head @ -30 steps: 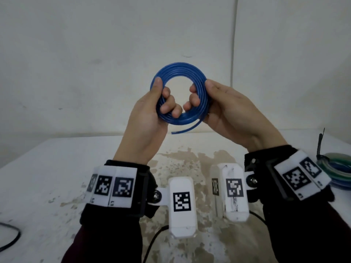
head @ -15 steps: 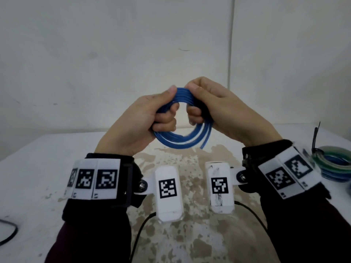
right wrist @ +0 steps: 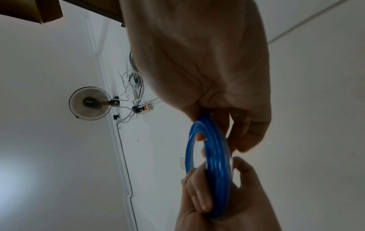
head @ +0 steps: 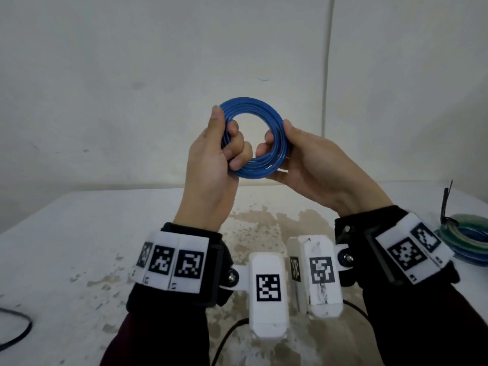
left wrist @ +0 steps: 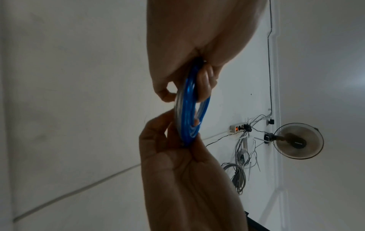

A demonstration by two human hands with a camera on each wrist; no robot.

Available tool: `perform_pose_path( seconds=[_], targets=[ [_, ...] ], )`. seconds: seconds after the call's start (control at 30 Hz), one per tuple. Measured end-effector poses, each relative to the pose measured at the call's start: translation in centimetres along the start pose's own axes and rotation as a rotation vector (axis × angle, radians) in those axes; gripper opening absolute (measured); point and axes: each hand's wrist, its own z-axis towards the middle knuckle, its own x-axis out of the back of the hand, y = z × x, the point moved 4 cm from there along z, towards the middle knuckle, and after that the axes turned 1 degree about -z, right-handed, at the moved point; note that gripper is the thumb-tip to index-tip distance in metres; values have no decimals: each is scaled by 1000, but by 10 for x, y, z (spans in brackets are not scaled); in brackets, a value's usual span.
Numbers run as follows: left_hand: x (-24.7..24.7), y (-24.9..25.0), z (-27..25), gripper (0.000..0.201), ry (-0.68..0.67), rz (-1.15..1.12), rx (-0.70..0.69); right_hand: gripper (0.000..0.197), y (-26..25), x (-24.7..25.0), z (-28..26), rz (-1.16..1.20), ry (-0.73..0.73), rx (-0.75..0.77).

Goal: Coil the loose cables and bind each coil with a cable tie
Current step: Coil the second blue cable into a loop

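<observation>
Bare white walls back a white table (head: 79,247) whose paint is worn away in a mottled brown patch at its middle. Above that patch a person holds a coil of blue cable (head: 253,107) upright in the air, its ring facing the head camera, well clear of the tabletop. The left hand (head: 211,165) grips the coil's left side, thumb laid along the near face of the strands and fingers curled through the opening. The right hand (head: 317,167) grips the right side, thumb on the outer edge and fingertips hooked inside the ring. Both hands are closed around the cable, one on each side of the ring.

From the left wrist camera the coil (left wrist: 189,109) appears edge-on, a narrow band of blue strands pinched between the left hand (left wrist: 187,51) above and the right hand (left wrist: 183,171) below. The right wrist camera shows the same edge-on band (right wrist: 215,164) between the right hand (right wrist: 207,70) at top and the left hand (right wrist: 217,211) at bottom.

At the table's far right edge lies a stack of coils in green and blue (head: 467,239), with a black cable tie (head: 446,204) standing up from it. A black cord (head: 18,328) loops across the table's near left corner. Both wrist views catch a wall fan (left wrist: 298,140) beside a power strip (left wrist: 239,128) with tangled leads.
</observation>
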Motion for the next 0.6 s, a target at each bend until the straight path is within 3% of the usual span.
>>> perform_pose_path(
  seconds=[0.2, 0.47, 0.6],
  targets=[
    [-4, -3, 0, 41, -110, -52, 129, 37, -7, 5, 2, 137, 87, 69],
    [2, 2, -7, 28, -231, 183, 286, 36, -13, 6, -7, -222, 47, 121],
    [7, 6, -9, 22, -294, 278, 295, 35, -13, 2, -8, -323, -23, 92]
  ],
)
